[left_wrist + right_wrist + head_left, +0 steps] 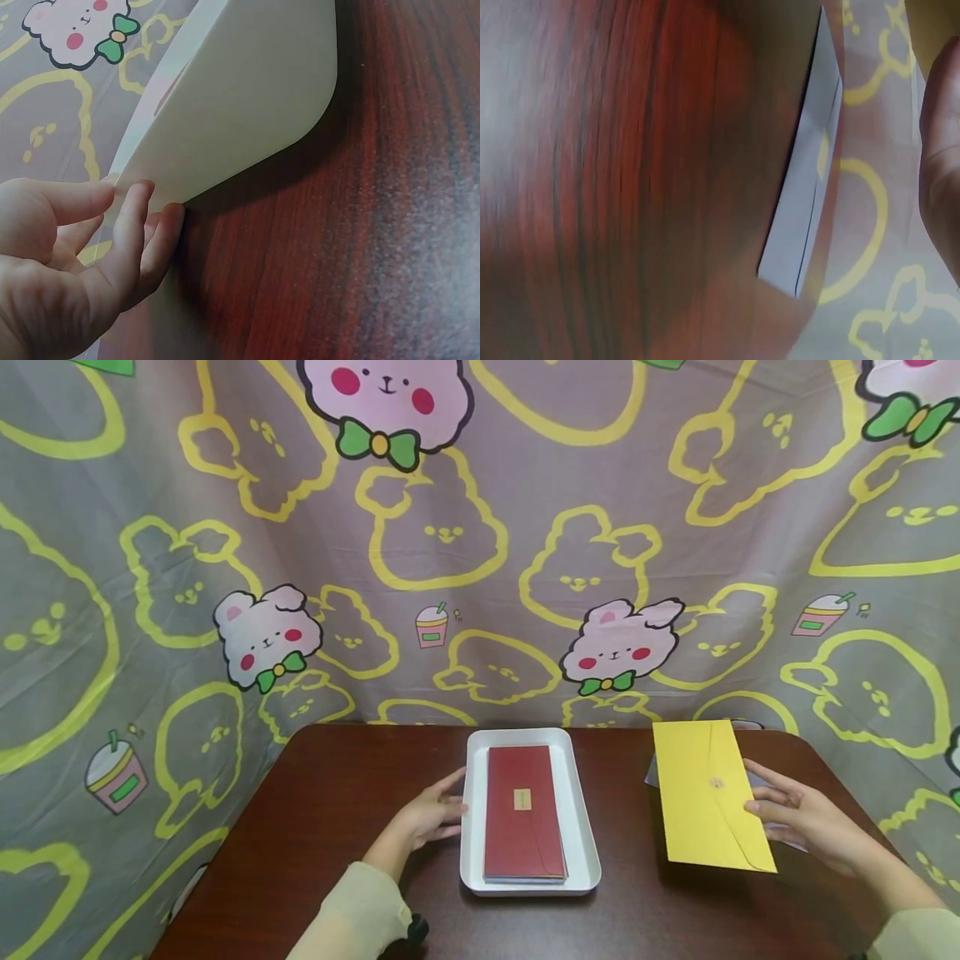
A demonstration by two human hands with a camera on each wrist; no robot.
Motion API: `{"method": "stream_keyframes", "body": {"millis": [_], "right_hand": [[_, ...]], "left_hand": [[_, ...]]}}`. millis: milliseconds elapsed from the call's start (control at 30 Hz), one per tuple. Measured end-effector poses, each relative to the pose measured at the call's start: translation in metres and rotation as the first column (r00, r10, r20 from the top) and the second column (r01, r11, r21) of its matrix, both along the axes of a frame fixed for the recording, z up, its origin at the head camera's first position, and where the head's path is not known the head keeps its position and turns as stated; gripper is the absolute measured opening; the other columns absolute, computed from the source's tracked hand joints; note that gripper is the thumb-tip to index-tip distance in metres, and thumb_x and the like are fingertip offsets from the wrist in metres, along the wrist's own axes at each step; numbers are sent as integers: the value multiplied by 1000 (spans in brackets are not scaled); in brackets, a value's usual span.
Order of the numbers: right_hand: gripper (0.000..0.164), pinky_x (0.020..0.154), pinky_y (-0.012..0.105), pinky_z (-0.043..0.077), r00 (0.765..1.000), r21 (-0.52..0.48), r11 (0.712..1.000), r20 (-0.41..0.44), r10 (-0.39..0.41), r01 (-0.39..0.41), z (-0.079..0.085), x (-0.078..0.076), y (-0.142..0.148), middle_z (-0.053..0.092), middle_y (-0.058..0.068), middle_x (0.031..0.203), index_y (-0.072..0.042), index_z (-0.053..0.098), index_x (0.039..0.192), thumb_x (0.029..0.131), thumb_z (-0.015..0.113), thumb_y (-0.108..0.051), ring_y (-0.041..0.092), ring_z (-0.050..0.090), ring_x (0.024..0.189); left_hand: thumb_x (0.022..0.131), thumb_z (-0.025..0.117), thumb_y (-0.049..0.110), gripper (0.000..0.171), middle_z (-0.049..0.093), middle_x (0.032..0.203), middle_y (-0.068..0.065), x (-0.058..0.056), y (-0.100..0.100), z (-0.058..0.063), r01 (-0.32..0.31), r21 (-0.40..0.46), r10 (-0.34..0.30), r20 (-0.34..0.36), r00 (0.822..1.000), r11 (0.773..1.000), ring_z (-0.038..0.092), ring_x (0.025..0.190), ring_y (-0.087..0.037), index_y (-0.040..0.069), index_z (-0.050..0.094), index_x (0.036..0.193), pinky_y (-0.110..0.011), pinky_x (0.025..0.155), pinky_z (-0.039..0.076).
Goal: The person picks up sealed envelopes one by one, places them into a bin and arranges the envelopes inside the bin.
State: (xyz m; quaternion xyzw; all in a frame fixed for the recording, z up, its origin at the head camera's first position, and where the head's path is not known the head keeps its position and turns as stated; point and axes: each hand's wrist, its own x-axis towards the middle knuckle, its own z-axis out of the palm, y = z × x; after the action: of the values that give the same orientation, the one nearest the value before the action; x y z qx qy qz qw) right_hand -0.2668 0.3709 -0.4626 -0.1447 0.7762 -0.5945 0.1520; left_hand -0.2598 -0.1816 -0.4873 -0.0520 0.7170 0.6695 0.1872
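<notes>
On the table, a white tray bears a stack topped by a red envelope with a small gold label; other edges show under it. My left hand is at the tray's left side, its fingertips touching the outer wall, as the left wrist view also shows with the fingers near the rim. My right hand pinches a yellow envelope by its right edge, raised and tilted above the table. Partly hidden behind it lies a pale lavender envelope.
The dark red-brown wooden table has rounded far corners. A patterned curtain with cartoon animals hangs close behind the table and along both sides. A dark object shows by the left sleeve.
</notes>
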Motion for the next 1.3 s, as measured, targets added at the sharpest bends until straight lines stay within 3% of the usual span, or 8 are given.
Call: {"method": "stream_keyframes", "body": {"millis": [67,200,333,467,667,900,1300], "right_hand": [[68,78,31,60,1000,-17,1000,-13,10,-10,-2,-2,-7,61,-11,118,-34,24,164,108,49,-5,6,64,101],[70,80,32,60,999,-26,999,-22,25,-26,-1,-5,-25,61,-15,122,-18,13,166,108,50,-6,3,63,106],[72,79,33,60,998,-35,998,-41,47,-49,4,-6,-46,61,-11,117,-10,11,165,107,52,-6,4,63,102],[72,76,38,62,995,-83,992,-47,89,-93,8,-5,-68,60,-1,111,-9,13,165,106,53,-4,10,65,92],[70,76,41,62,988,-177,972,-34,148,-151,11,-5,-91,60,3,110,-10,18,165,105,53,1,15,68,89],[76,75,43,62,990,-147,979,-15,140,-140,10,-10,-108,62,8,112,3,9,162,104,57,-1,19,71,89],[80,77,47,62,983,-131,976,21,180,-176,4,-22,-148,68,15,115,4,13,162,101,64,-6,25,73,95]], "left_hand": [[101,57,-4,70,56,135,-28,0,0,0,-2,-2,2,-1,1000,1000,66,111,-36,12,28,163,-51,92,57],[101,57,-4,70,55,135,-29,0,0,0,-2,-4,2,-7,1000,1000,66,109,-35,12,28,163,-51,92,57],[101,57,-4,70,55,135,-29,0,0,-1,-3,-9,3,1,1000,1000,67,107,-33,13,28,163,-49,92,57],[101,57,-3,70,54,137,-29,-2,-1,-2,-3,-6,3,5,1000,1000,67,105,-30,14,28,163,-48,92,58],[101,56,-4,70,54,137,-29,-2,-1,-2,-6,5,6,3,1000,1000,66,104,-28,14,28,163,-47,92,58],[100,57,-4,70,54,136,-28,0,-1,0,-13,3,13,2,1000,1000,66,105,-29,13,29,163,-48,92,58],[100,56,-5,71,54,134,-28,-1,0,-2,-7,19,7,10,1000,1000,66,102,-27,13,28,163,-47,93,57]]}}
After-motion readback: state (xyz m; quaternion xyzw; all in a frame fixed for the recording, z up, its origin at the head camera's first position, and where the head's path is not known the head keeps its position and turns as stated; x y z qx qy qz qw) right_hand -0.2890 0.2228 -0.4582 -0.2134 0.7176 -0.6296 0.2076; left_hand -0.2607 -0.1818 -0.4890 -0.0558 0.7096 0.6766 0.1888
